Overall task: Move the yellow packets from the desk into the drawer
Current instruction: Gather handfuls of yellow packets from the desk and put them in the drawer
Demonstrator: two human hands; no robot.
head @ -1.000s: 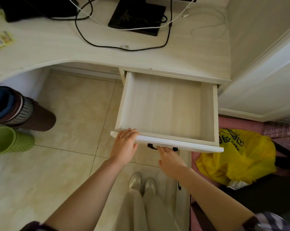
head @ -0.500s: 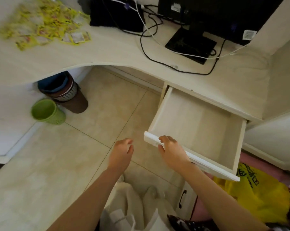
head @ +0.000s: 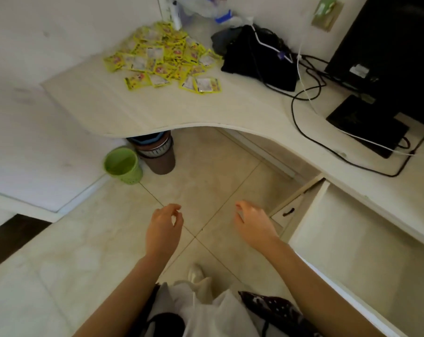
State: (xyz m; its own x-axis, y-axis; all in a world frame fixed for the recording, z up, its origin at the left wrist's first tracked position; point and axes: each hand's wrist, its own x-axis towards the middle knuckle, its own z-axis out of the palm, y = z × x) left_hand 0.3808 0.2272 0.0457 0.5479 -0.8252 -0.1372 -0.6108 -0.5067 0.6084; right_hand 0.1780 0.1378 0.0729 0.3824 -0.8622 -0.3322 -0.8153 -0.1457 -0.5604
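Yellow foil packets [head: 168, 55] heaped at eleven o'clock await loosely curled, empty left hand [head: 164, 228] and right hand [head: 253, 224], pale wooden drawer [head: 357, 242] open at four o'clock to receive them.

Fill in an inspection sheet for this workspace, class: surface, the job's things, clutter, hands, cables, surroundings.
Surface: pale curved desk.
Job's things: yellow packets heaped on the desk's far left; drawer open at lower right, no packets seen in the visible part.
Clutter: black bag beside the packets; monitor on its stand.
Hands: left hand and right hand over the floor, fingers loosely curled, holding nothing.
Cables: black cable and white cable trailing across the desk.
Surroundings: green bin and brown bin on tiled floor.
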